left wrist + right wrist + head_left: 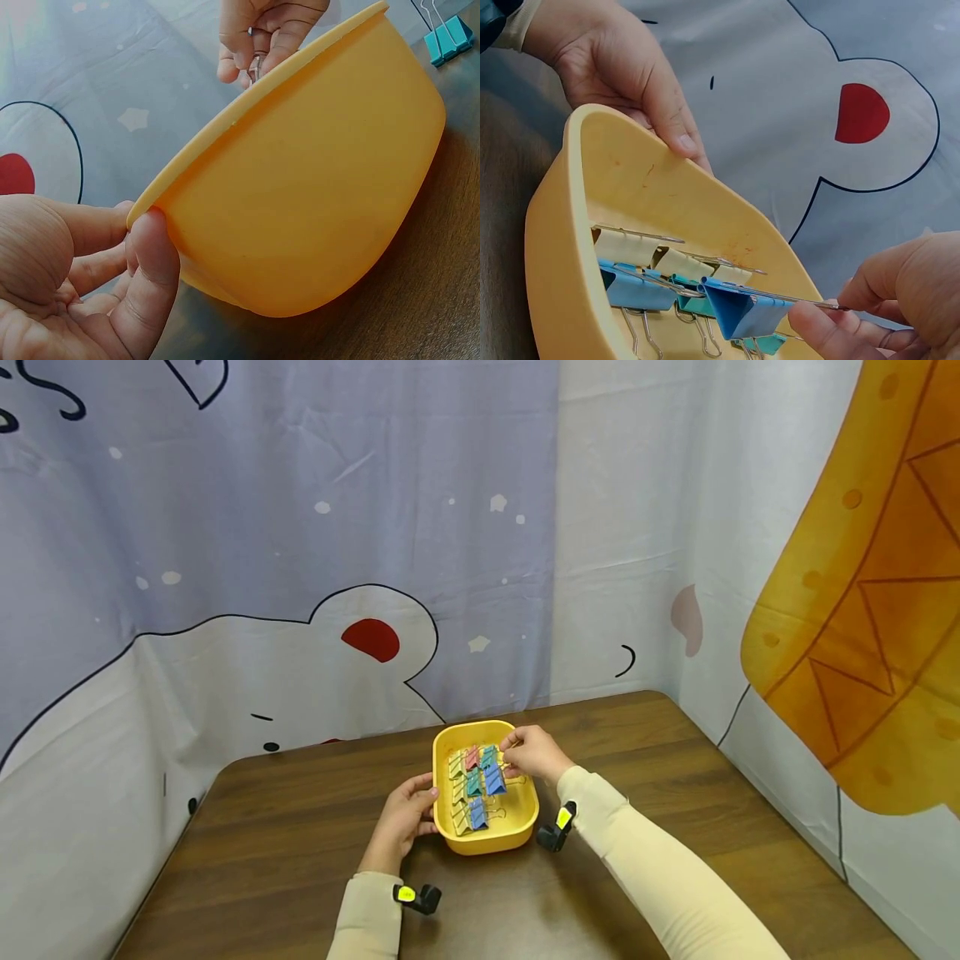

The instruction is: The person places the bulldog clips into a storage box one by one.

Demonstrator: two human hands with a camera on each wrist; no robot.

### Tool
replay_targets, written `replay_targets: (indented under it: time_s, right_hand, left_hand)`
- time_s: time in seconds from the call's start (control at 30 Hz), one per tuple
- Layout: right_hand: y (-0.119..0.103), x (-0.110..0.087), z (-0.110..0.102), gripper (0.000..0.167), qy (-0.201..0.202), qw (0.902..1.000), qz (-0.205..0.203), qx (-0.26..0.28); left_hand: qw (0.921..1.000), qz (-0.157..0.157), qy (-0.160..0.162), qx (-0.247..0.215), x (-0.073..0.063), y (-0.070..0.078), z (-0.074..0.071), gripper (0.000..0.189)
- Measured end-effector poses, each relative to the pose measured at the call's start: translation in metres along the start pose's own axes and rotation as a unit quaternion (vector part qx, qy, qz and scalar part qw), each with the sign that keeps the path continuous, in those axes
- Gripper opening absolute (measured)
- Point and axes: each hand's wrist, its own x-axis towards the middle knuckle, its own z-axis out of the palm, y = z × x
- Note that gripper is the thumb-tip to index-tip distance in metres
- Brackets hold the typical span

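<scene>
My left hand [405, 818] grips the left rim of a yellow plastic bin [517, 820], with the thumb at the rim in the left wrist view. Inside the bin, binder clips in yellow, pink, teal and blue stand in short rows. Over the bin's right side, my right hand [536, 753] pinches the wire handle of a blue binder clip [746, 311]. That clip's body is close beside a teal binder clip [694, 301]. Another blue binder clip [636, 289] sits nearer the bin's end, beside the yellow binder clips [626, 247].
The bin is on a brown wooden table [300, 827], near its back edge. A printed curtain [480, 543] hangs behind. In the left wrist view, a teal binder clip [448, 41] shows beyond the bin. Small black cameras are strapped to both wrists.
</scene>
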Motion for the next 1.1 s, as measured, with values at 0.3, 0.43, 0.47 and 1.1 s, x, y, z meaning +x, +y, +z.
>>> replay_targets:
  time_s: [0.3,0.43,0.47,1.1]
  right_hand:
    - [0.0002,0.0016,-0.0015,0.013,0.007,0.9996,0.008,-0.025]
    - [-0.0002,0.0031,-0.0044,0.014,0.008,0.9995,0.014,-0.027]
    - [-0.0006,0.0033,-0.0053,0.014,0.009,0.9995,0.016,-0.027]
    - [-0.0024,0.0060,-0.0055,0.012,0.021,0.9960,0.019,-0.085]
  left_hand:
    - [1.0000,0.002,0.000,-0.002,0.0001,0.0002,-0.0006,0.044]
    - [1.0000,0.002,-0.001,-0.003,0.0000,0.0006,-0.0005,0.044]
    - [1.0000,0.002,-0.001,-0.004,0.0000,0.0007,-0.0004,0.044]
    - [1.0000,0.001,-0.003,0.001,-0.0025,0.0014,-0.0002,0.044]
